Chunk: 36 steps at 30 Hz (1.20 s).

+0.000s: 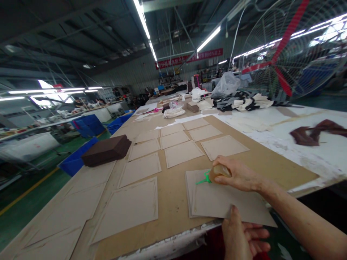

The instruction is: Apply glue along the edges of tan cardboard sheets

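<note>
In my right hand (235,174) is a squeeze bottle of amber glue (221,169), tipped on its side, its green nozzle (204,178) pointing left over the top grey-beige cardboard sheet (217,200). That sheet lies on a small stack at the table's front edge, its right corner sticking out past the edge. My left hand (242,234) pinches its near edge, thumb on top and fingers underneath. Similar cardboard sheets (132,204) lie in rows to the left and beyond, several with glossy glue lines along their borders.
A stack of dark brown pieces (105,150) sits at the table's left edge, beside blue bins (77,159). Brown scraps (311,133) lie on the right. Farther back are fabric pieces (244,101) and a plastic bag (226,85). A large fan (282,65) stands at the right.
</note>
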Each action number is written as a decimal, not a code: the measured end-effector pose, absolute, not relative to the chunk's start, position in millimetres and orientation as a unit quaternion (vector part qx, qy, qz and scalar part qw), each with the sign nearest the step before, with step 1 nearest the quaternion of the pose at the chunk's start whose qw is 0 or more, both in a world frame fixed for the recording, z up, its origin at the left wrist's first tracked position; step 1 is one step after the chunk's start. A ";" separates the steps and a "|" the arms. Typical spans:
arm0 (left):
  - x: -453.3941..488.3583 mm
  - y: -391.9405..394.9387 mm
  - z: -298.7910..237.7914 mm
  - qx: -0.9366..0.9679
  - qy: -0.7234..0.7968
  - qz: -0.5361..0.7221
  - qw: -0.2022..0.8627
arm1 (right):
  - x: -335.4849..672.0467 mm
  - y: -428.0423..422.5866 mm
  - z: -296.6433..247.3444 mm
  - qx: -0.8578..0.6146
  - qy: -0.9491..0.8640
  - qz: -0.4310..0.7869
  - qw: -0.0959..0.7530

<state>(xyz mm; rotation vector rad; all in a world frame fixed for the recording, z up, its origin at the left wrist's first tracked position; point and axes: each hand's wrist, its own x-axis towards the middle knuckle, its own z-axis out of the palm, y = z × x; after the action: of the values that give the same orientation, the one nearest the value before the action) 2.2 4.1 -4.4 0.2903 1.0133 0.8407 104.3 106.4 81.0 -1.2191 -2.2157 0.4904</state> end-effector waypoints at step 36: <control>0.0 4.6 -1.8 0.145 0.473 0.385 0.779 | 139.7 114.6 121.7 -0.522 -0.830 0.066 0.184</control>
<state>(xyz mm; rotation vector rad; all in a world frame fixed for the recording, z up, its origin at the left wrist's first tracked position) 0.0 4.6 -1.8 0.3136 1.0230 0.8314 139.7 114.6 121.7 -1.4721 -2.3406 0.1872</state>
